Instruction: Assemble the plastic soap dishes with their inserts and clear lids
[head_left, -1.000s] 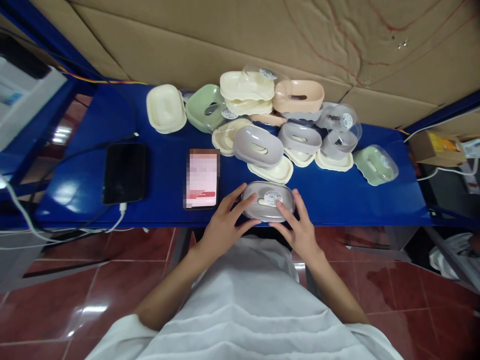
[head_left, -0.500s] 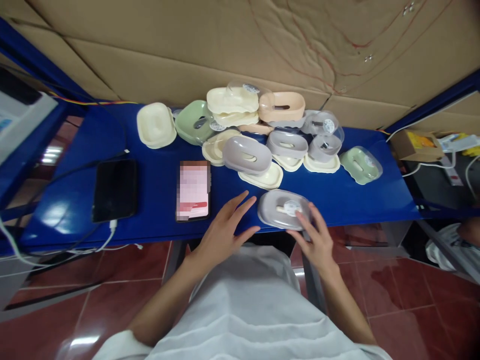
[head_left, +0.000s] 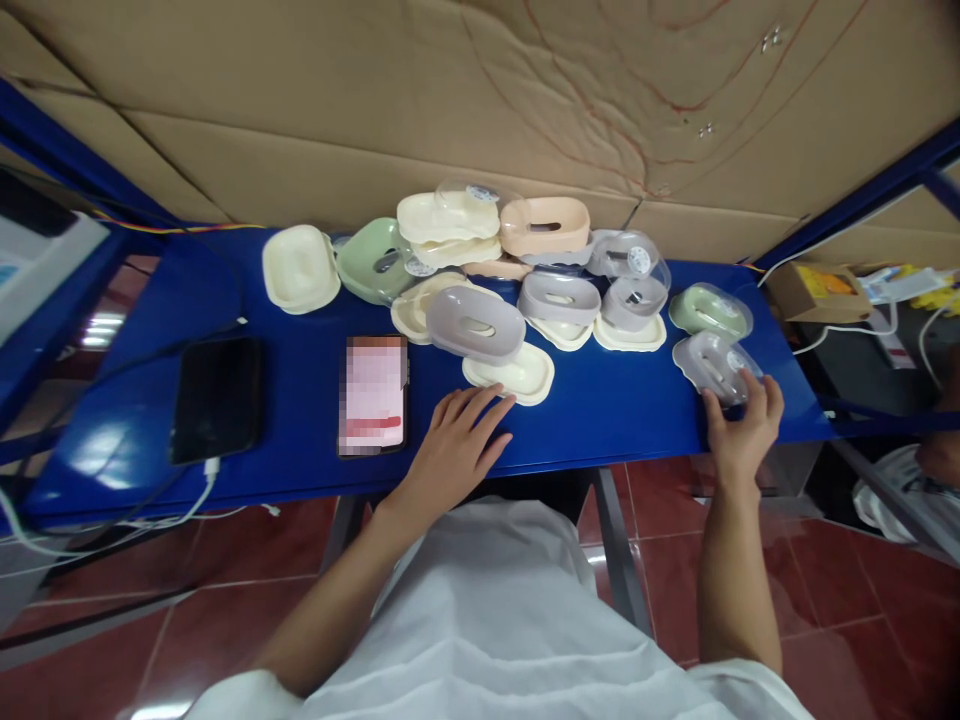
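Note:
At the right of the table my right hand (head_left: 744, 425) has its thumb and fingers closed around the near end of a grey soap dish with a clear lid (head_left: 705, 362). That dish sits just in front of a green lidded soap dish (head_left: 705, 312). My left hand (head_left: 459, 445) is open and palm down, fingers stretched out, holding nothing. Its fingertips reach the near edge of a cream oval tray (head_left: 529, 375); whether they touch it I cannot tell. A grey soap dish body (head_left: 469, 312) rests partly over that tray.
Behind lie more dish parts: a cream square dish (head_left: 300, 265), a green dish (head_left: 375, 262), cream bodies (head_left: 446, 215) and a peach body (head_left: 551, 228). A phone (head_left: 371, 395) and a black device on a white cable (head_left: 217, 395) lie left. Cardboard (head_left: 337, 100) lines the back.
My right hand has carried the grey lidded soap dish from the front middle to the right, beside the green one. My left hand has shifted slightly toward the cream tray.

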